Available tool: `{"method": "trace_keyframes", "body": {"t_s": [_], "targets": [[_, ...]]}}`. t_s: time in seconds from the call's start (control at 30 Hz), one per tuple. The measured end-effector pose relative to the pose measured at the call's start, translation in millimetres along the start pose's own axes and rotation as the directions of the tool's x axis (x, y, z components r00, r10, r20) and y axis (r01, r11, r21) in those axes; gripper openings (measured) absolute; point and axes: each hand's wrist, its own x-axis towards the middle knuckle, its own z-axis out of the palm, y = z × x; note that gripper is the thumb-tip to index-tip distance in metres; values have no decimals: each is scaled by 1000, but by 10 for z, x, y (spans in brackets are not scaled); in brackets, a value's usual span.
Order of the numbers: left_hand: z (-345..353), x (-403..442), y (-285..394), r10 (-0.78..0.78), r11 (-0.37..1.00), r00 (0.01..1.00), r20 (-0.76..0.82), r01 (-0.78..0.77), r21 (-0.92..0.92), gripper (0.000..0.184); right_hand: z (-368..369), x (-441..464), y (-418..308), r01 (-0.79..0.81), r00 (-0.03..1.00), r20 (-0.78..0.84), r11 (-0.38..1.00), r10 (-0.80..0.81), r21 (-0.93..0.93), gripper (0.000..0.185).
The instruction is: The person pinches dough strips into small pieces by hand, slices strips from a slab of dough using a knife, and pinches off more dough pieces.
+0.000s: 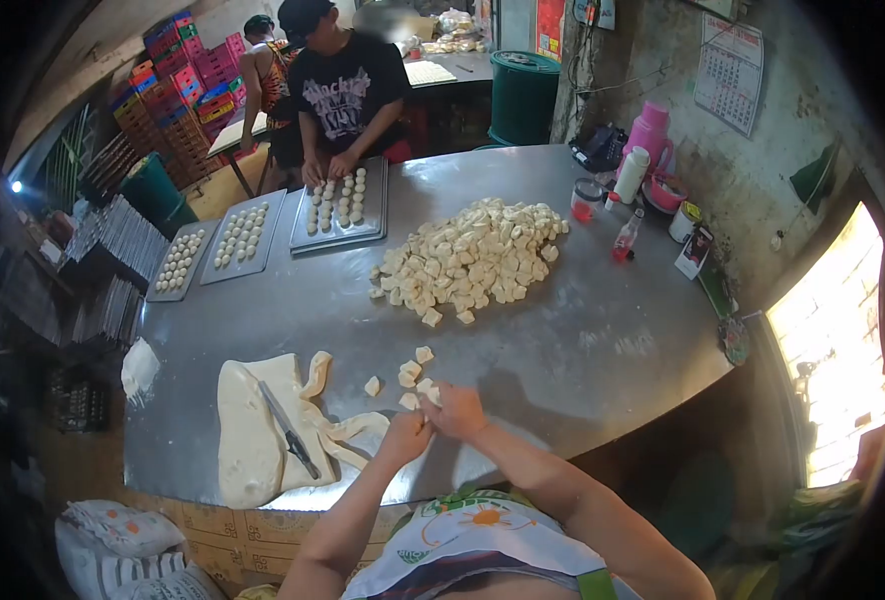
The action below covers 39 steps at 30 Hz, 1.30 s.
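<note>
While flour [141, 368] sits mid-left, a dough slab [243, 440] lies lower left, knife [290, 428] on top. Dough strips [351, 430] trail right to the left hand [405, 438], lower centre, fingers curled, grip unclear. Cut dough pieces [409, 372] lie just above. Right hand [458, 412] is close beside the left, fingers bent at the pieces; can't tell if clamped. Dough pile [473, 255]: upper centre.

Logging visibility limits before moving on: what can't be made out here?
In the head view:
Left hand: its curled fingers hide whatever it may grip.
Dough piece at the right hand: partly covered by that hand.
Wall calendar: small print too small to read.
Lower sack: cut off by the bottom edge.
</note>
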Motion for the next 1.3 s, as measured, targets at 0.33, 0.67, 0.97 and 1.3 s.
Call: {"method": "trace_keyframes", "body": {"t_s": [0.33, 0.67, 0.97, 1.3], "targets": [[-216, 117, 31, 368, 909, 852, -373, -413, -47, 26, 74, 68, 77, 246, 965, 101, 969, -242, -27, 31], [-241, -99, 114, 49, 991, 999, 15, -50, 127, 27, 50, 196, -61, -67, 983, 148, 964, 108, -257, 27], [-231, 25, -124, 247, 961, 870, -427, -275, -4, 31, 93, 118, -7, 241, 959, 143, 970, -244, 40, 39], [-62, -164, 113, 103, 983, 994, -41, -95, 157, 31, -89, 216, -86, 31, 958, 288, 995, -4, -90, 45]]}}
